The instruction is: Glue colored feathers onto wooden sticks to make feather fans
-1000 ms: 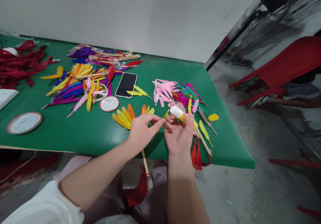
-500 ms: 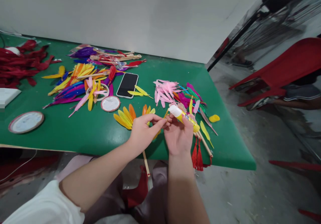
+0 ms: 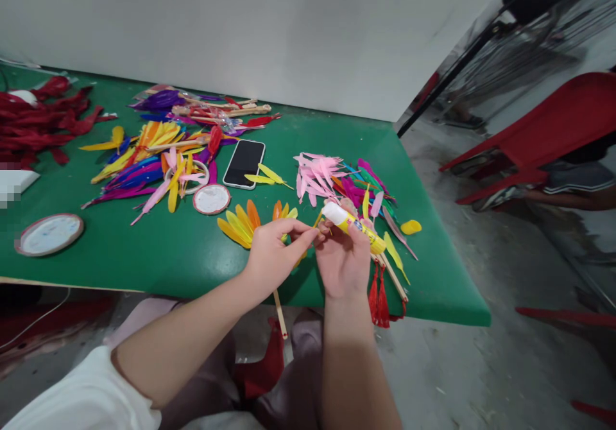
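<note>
My left hand [image 3: 272, 247] is closed in a pinch, fingertips meeting my right hand's fingers around a small yellow feather [image 3: 318, 217], mostly hidden. Gripped in my right hand [image 3: 344, 257] is a yellow glue stick [image 3: 359, 228] with a white end, slanting across the palm. Under my left hand lies a fan of yellow and orange feathers [image 3: 242, 223]. Its wooden handle [image 3: 280, 314] sticks out past the table's front edge. Just beyond my right hand rests a pile of pink feathers [image 3: 317, 174].
The green table [image 3: 192, 269] also bears a phone [image 3: 244, 163] with yellow feathers on it, round white discs [image 3: 212, 199], and mixed feather bundles [image 3: 144, 154]. Red tassels [image 3: 380, 298] hang at the front edge. A red chair [image 3: 553, 122] stands to the right.
Both hands stay almost in place. The glue stick has shifted very slightly within my right hand.
</note>
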`<state>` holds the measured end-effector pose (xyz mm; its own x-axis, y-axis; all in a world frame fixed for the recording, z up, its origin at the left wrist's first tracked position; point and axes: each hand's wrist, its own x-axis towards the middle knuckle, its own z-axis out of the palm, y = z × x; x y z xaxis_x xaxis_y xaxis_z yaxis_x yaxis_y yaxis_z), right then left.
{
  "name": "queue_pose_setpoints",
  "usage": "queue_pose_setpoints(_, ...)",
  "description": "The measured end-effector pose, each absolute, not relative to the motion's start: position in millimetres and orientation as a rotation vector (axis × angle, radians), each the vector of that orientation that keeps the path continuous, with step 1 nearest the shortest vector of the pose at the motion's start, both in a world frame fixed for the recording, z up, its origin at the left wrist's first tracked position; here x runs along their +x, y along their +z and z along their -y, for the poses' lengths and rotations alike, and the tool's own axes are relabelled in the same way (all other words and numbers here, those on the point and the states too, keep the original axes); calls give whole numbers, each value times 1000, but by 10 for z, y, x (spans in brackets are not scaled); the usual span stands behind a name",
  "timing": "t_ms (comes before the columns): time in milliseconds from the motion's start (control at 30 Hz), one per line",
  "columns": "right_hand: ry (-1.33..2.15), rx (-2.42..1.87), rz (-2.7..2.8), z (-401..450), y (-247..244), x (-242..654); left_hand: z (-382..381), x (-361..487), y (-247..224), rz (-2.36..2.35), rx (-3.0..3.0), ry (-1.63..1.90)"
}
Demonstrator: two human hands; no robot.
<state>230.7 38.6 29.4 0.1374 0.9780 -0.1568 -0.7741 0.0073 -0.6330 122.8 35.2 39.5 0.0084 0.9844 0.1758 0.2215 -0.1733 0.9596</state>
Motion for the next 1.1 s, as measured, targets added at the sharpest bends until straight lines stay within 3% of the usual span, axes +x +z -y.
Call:
queue_pose_setpoints(500,1464,-615,378,-379,341,2318,-444,1062,486,-1186,1244,1304)
queue_pose_setpoints(1100,1470,-497,426,-350,338,2329,-340,1124,539,-1195,1433,1211)
